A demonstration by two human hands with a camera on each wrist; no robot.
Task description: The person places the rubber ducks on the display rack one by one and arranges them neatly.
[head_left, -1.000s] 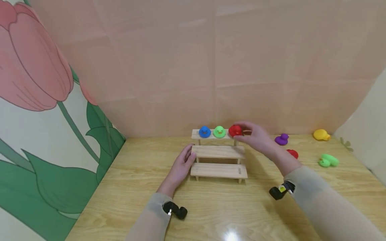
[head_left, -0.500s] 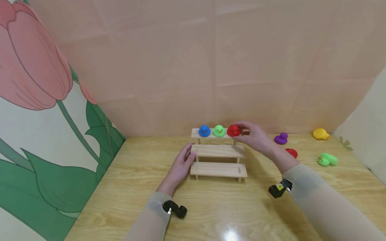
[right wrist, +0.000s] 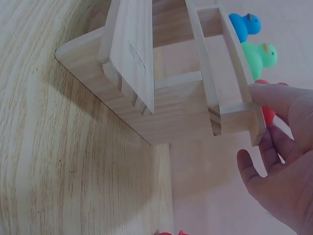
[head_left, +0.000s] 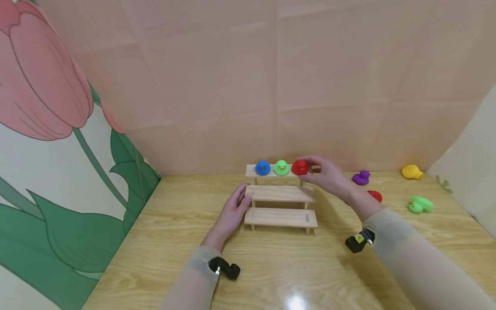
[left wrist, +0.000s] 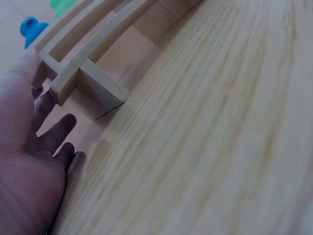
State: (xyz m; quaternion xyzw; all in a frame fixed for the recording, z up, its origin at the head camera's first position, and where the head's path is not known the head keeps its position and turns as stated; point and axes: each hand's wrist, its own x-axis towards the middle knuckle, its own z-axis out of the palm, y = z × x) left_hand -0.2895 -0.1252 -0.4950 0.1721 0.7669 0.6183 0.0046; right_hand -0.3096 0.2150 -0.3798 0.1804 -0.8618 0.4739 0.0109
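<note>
A three-tier wooden display stand [head_left: 280,194] stands on the table. On its top tier sit a blue rubber duck [head_left: 262,168], a green rubber duck [head_left: 281,168] and a red rubber duck [head_left: 299,167], in a row from left to right. My right hand [head_left: 328,175] pinches the red duck between thumb and fingers at the tier's right end; the right wrist view shows part of this duck [right wrist: 268,113] behind the thumb. My left hand [head_left: 232,210] grips the left end of the middle tier, thumb and forefinger at the plank, the other fingers loosely bent [left wrist: 58,132].
To the right on the table lie a purple duck [head_left: 361,177], a second red duck [head_left: 374,196] partly behind the right forearm, a yellow duck [head_left: 412,172] and green ducks [head_left: 421,204] close together. A pinkish covering [head_left: 217,86] hangs behind the table.
My right hand has shifted slightly left with the red duck, bringing it nearer the green one. My left hand keeps its place on the stand.
</note>
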